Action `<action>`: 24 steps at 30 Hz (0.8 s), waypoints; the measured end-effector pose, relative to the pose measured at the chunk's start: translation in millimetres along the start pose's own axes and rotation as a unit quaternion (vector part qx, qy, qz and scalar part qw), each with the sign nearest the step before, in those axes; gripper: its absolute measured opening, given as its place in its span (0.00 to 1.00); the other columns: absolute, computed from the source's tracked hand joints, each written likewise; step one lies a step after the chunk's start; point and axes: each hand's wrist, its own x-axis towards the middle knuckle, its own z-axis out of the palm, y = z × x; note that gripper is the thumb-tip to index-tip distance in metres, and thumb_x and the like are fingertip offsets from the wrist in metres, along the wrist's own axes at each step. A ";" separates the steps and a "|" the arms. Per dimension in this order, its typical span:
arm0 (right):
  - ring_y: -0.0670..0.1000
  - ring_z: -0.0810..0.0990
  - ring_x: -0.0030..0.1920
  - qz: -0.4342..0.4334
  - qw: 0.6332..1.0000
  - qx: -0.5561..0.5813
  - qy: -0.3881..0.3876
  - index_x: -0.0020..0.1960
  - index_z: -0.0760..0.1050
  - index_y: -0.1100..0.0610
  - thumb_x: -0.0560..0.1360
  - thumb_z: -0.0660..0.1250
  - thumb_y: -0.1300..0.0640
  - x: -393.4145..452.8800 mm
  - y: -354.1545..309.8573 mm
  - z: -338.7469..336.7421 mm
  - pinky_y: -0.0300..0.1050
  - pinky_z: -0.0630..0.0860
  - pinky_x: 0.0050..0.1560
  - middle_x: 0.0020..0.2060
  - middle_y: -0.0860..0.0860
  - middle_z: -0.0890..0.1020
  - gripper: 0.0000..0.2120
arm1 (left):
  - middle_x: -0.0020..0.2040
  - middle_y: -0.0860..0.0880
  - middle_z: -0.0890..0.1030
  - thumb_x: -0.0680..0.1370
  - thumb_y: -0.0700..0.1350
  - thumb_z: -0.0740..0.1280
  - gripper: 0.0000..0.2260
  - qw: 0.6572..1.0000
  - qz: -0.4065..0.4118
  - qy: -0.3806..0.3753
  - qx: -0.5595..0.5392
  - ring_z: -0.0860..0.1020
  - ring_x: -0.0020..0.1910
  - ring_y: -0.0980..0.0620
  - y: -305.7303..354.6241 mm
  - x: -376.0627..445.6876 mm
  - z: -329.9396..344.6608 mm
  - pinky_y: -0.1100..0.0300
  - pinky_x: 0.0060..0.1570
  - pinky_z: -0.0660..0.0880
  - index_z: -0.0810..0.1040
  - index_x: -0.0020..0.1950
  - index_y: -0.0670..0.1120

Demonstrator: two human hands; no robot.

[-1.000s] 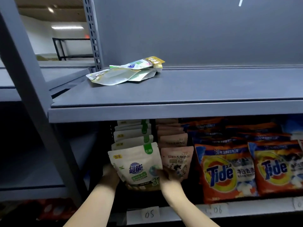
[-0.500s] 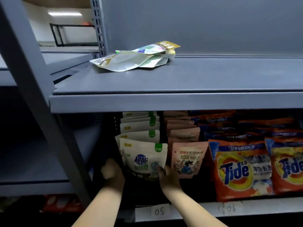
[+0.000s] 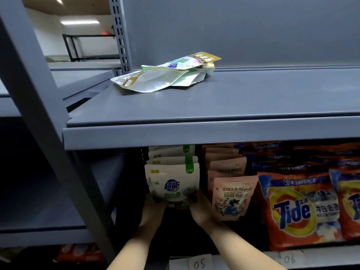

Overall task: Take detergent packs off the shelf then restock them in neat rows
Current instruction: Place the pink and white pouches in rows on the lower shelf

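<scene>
Low in the centre of the frame, the left hand [image 3: 153, 208] and right hand [image 3: 200, 208] clasp the bottom corners of the front white detergent pack [image 3: 172, 185], fingers curled onto it; it stands upright, long axis vertical, directly above both hands, heading a row of like packs [image 3: 171, 155] that runs back under the upper shelf [image 3: 210, 133]. Pulling it out looks straightforward, though the pink pack [image 3: 232, 198] sits just beside the right hand and Tide bags [image 3: 300, 211] crowd further right; loose pouches [image 3: 165, 76] lie on the upper shelf.

Two bare arms, no sleeves. Left hand [image 3: 153, 207] and right hand [image 3: 200, 208] bare too: no gloves, no rings.
</scene>
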 end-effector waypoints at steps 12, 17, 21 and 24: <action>0.53 0.66 0.71 0.010 0.996 -0.081 -0.022 0.73 0.60 0.59 0.81 0.54 0.60 -13.9 -2.5 -1.6 0.35 0.59 0.66 0.70 0.56 0.67 0.20 | 0.66 0.41 0.72 0.65 0.50 0.78 0.40 0.990 -0.085 0.045 0.099 0.71 0.65 0.41 2.2 -17.5 -1.8 0.51 0.64 0.68 0.64 0.71 0.42; 0.55 0.65 0.71 0.010 0.989 -0.150 -0.012 0.73 0.58 0.60 0.80 0.57 0.58 -29.7 -5.0 -6.0 0.43 0.61 0.70 0.70 0.57 0.66 0.23 | 0.62 0.43 0.75 0.52 0.69 0.68 0.49 0.980 -0.112 0.067 0.151 0.74 0.61 0.41 -11.8 -12.0 -10.5 0.47 0.61 0.72 0.68 0.68 0.45; 0.55 0.68 0.69 0.019 0.982 -0.190 -0.006 0.73 0.58 0.54 0.78 0.59 0.55 -46.0 -16.7 -16.7 0.47 0.67 0.67 0.69 0.54 0.67 0.25 | 0.60 0.43 0.78 0.73 0.54 0.69 0.21 0.973 -0.107 0.033 0.202 0.75 0.60 0.42 24.9 -43.5 -11.5 0.59 0.55 0.70 0.75 0.62 0.46; 0.54 0.73 0.64 0.005 0.969 -0.247 0.002 0.70 0.64 0.51 0.79 0.58 0.53 -64.5 -31.5 -38.6 0.48 0.72 0.62 0.65 0.51 0.71 0.20 | 0.63 0.44 0.76 0.78 0.52 0.63 0.17 0.960 -0.086 0.032 0.265 0.74 0.62 0.44 48.8 -62.5 -10.5 0.60 0.55 0.69 0.75 0.64 0.46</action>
